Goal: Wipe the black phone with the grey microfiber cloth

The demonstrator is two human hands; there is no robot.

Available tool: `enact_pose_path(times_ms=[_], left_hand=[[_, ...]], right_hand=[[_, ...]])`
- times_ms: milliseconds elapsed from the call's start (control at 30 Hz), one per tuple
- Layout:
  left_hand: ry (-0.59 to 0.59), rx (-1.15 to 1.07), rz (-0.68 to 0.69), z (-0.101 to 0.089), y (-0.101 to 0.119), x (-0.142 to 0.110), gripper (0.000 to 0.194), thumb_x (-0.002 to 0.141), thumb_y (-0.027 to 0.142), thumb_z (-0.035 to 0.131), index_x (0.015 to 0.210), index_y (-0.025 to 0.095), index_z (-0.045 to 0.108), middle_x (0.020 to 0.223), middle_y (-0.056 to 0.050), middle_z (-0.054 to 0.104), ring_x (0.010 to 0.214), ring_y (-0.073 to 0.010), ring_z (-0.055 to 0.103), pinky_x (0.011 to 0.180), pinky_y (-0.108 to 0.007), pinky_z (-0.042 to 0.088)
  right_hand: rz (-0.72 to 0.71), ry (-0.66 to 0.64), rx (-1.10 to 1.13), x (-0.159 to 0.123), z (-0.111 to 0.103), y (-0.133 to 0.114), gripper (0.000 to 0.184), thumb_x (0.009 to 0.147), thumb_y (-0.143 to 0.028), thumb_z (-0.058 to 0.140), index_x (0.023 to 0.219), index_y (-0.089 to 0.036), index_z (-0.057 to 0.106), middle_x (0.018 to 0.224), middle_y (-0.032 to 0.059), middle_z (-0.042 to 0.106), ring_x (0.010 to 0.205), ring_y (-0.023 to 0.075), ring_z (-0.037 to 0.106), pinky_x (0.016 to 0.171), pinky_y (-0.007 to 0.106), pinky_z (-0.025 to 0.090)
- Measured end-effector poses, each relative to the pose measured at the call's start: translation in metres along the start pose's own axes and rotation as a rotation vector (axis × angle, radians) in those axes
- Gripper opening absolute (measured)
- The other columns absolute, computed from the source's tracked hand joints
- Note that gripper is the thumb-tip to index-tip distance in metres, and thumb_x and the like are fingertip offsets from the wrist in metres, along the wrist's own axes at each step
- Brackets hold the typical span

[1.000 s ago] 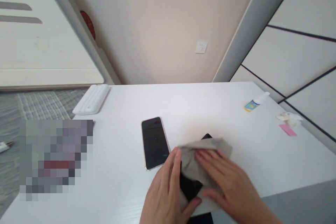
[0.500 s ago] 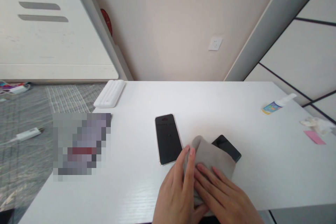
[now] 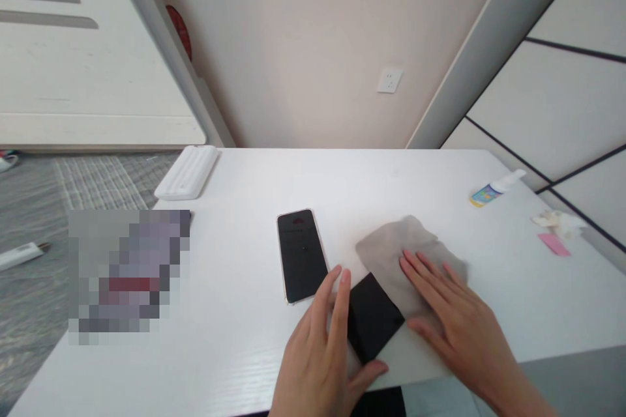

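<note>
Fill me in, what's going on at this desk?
A person is working with bare hands at a white table. The right hand lies flat on a grey cloth, and the left hand sits beside a black phone at the cloth's edge. A second phone lies screen-up nearby, and a small spray bottle lies farther off.

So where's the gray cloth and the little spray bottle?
gray cloth point(image 3: 386, 249), head view, on its bare upper part
little spray bottle point(image 3: 484, 195), head view, on its colourful label
</note>
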State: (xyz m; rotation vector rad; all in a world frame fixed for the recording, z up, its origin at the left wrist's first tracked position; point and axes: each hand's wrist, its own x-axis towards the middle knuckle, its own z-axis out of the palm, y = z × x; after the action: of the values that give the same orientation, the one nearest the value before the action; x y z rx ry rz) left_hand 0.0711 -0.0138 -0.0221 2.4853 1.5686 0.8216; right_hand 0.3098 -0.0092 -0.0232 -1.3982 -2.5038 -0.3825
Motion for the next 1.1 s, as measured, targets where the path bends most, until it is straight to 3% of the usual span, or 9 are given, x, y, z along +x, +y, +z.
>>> enact_pose_path(times_ms=[167, 333, 500, 600, 667, 800, 867, 967, 1100], left_hand=[[-0.016, -0.040, -0.011, 0.001, -0.002, 0.001, 0.164, 0.049, 0.030, 0.106, 0.171, 0.016, -0.004, 0.153, -0.029, 0.057, 0.130, -0.0416, 0.068, 0.093, -0.043, 0.067], [-0.007, -0.016, -0.011, 0.003, -0.005, -0.001, 0.159, 0.052, 0.037, 0.105, 0.171, 0.015, 0.002, 0.153, -0.028, 0.058, 0.129, -0.0417, 0.068, 0.094, -0.045, 0.066], [-0.014, -0.019, 0.037, 0.006, -0.008, 0.000, 0.150, 0.055, 0.024, 0.100, 0.170, 0.015, 0.005, 0.154, -0.028, 0.056, 0.128, -0.0392, 0.070, 0.090, -0.040, 0.067], [0.005, 0.012, 0.052, 0.007, -0.010, 0.000, 0.146, 0.059, 0.032, 0.100, 0.170, 0.014, 0.008, 0.153, -0.028, 0.057, 0.128, -0.0399, 0.070, 0.093, -0.042, 0.067], [0.002, 0.016, 0.055, 0.008, -0.010, -0.001, 0.143, 0.061, 0.034, 0.099, 0.170, 0.015, 0.008, 0.154, -0.027, 0.057, 0.128, -0.0400, 0.070, 0.093, -0.044, 0.066], [-0.041, -0.014, 0.040, 0.008, -0.013, -0.004, 0.132, 0.069, 0.025, 0.091, 0.171, 0.022, 0.006, 0.158, -0.024, 0.054, 0.131, -0.0378, 0.068, 0.091, -0.042, 0.067], [-0.049, -0.024, 0.026, 0.008, -0.014, -0.006, 0.130, 0.073, 0.028, 0.090, 0.171, 0.023, 0.005, 0.158, -0.024, 0.054, 0.133, -0.0383, 0.067, 0.094, -0.044, 0.066], [-0.051, -0.051, 0.017, 0.009, -0.013, -0.006, 0.136, 0.071, 0.033, 0.095, 0.171, 0.024, 0.003, 0.157, -0.025, 0.055, 0.132, -0.0397, 0.067, 0.096, -0.047, 0.065], [-0.061, -0.088, -0.001, 0.009, -0.011, -0.003, 0.142, 0.063, 0.016, 0.094, 0.171, 0.027, 0.001, 0.158, -0.023, 0.053, 0.134, -0.0392, 0.066, 0.095, -0.045, 0.066]], right_hand=[[-0.317, 0.025, 0.081, 0.007, -0.001, -0.013, 0.086, 0.108, -0.074, 0.032, 0.164, -0.009, 0.036, 0.169, 0.0022, 0.040, 0.152, 0.0253, 0.046, 0.121, 0.041, 0.042], [0.013, -0.027, 0.023, 0.004, -0.003, -0.008, 0.084, 0.108, -0.073, 0.035, 0.162, -0.009, 0.041, 0.166, 0.0078, 0.043, 0.151, 0.0304, 0.048, 0.125, 0.048, 0.039], [-0.271, 0.049, 0.088, -0.004, -0.004, -0.021, 0.062, 0.112, -0.057, 0.043, 0.158, -0.017, 0.050, 0.164, -0.0016, 0.046, 0.150, 0.0203, 0.050, 0.121, 0.034, 0.047], [-0.047, -0.043, 0.086, -0.006, -0.005, -0.019, 0.082, 0.108, -0.072, 0.037, 0.161, -0.010, 0.044, 0.165, 0.0078, 0.046, 0.149, 0.0257, 0.051, 0.120, 0.043, 0.049], [0.048, 0.006, 0.057, -0.008, -0.003, -0.021, 0.088, 0.106, -0.074, 0.037, 0.161, -0.005, 0.043, 0.166, 0.0124, 0.045, 0.152, 0.0297, 0.047, 0.122, 0.045, 0.047], [-0.213, 0.137, 0.057, -0.011, 0.002, -0.030, 0.055, 0.113, -0.047, 0.045, 0.157, -0.015, 0.052, 0.165, -0.0005, 0.046, 0.154, 0.0182, 0.044, 0.129, 0.033, 0.034], [-0.150, 0.068, 0.085, -0.009, 0.000, -0.027, 0.063, 0.112, -0.056, 0.045, 0.160, -0.015, 0.047, 0.165, 0.0017, 0.047, 0.152, 0.0190, 0.047, 0.128, 0.037, 0.037], [0.067, -0.005, 0.078, -0.004, -0.002, -0.023, 0.093, 0.103, -0.077, 0.044, 0.163, -0.006, 0.040, 0.165, 0.0137, 0.045, 0.152, 0.0322, 0.048, 0.121, 0.050, 0.047], [-0.164, 0.058, 0.101, 0.002, 0.000, -0.034, 0.062, 0.111, -0.051, 0.047, 0.160, -0.013, 0.046, 0.164, 0.0038, 0.046, 0.150, 0.0247, 0.051, 0.119, 0.039, 0.049]])
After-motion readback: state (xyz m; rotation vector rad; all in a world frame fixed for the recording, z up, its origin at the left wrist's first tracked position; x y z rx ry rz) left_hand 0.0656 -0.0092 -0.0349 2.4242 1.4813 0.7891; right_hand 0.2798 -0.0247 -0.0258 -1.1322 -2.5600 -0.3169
